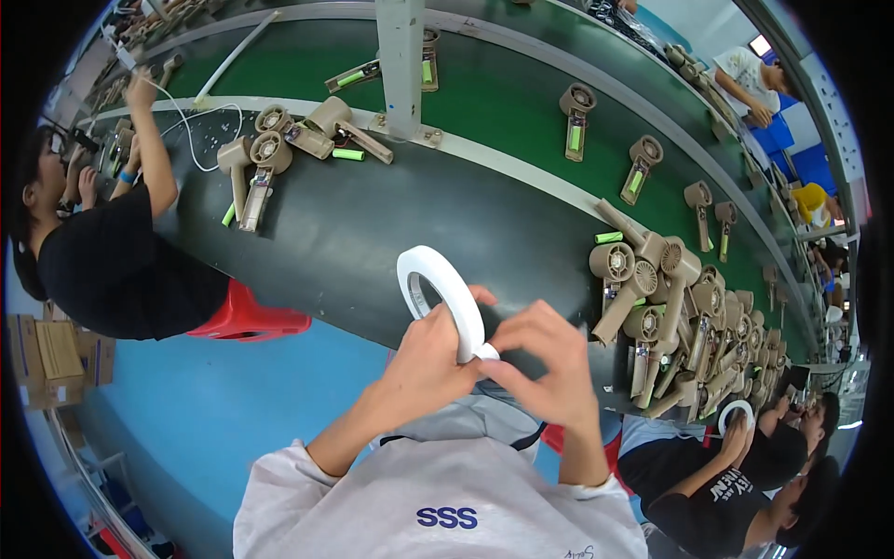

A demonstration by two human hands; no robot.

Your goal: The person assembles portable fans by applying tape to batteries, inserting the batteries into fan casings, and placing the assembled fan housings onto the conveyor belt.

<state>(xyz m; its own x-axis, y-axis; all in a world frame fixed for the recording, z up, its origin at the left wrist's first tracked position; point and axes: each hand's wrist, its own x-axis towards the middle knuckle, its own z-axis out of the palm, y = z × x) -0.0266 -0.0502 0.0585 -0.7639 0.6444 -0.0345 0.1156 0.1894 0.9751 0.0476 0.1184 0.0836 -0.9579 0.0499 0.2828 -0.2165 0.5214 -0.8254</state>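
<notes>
A roll of white tape (454, 291) stands on edge in front of me, above the near edge of the dark worktable. My left hand (424, 363) grips the roll, with fingers wrapped through and around its lower part. My right hand (556, 363) is closed in a pinch at the free end of the tape, low on the roll. Thumb and forefinger press on that end, close to my left fingers. To the right of my hands lies a heap of tan handheld fans (672, 261), several with open handles showing green batteries.
More tan fans (270, 154) lie on the worktable (372, 214) at the left. A green conveyor belt (512, 102) carries spaced fans behind it, past a grey post (400, 70). Co-workers sit at left (121, 252) and right (717, 503); a red stool (247, 312) stands left.
</notes>
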